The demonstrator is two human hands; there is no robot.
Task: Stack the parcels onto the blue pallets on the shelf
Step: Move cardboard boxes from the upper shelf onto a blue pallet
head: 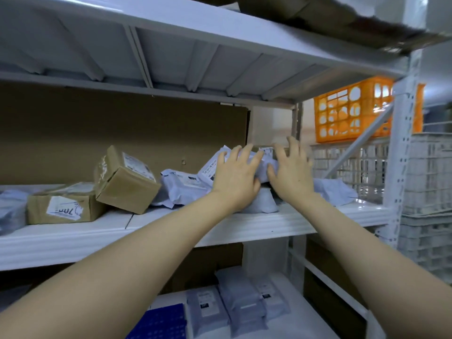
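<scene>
Both your arms are stretched out to the middle shelf (146, 231). Your left hand (236, 174) lies flat on a tilted grey mailer parcel (209, 167), fingers straight and spread, not curled round it. Your right hand (292, 172) is just beside it, also spread wide and gripping nothing; the thumb is against the same pile, the fingertips lifted a bit (can't tell if they touch anything).

The mailer leans on another grey bag (182, 187), with a third one (261, 203) under your wrists and a crumpled one (335, 189) off to the right. Left of the pile a cardboard box (124, 179) sits tipped on its edge, resting against a flat box (61, 207).

The blue pallet (159, 321) is down on the lower shelf, at the bottom of the view, with a few grey mailers (239, 304) lying just beside it. An orange crate (354, 111) is behind the rack's right post.
</scene>
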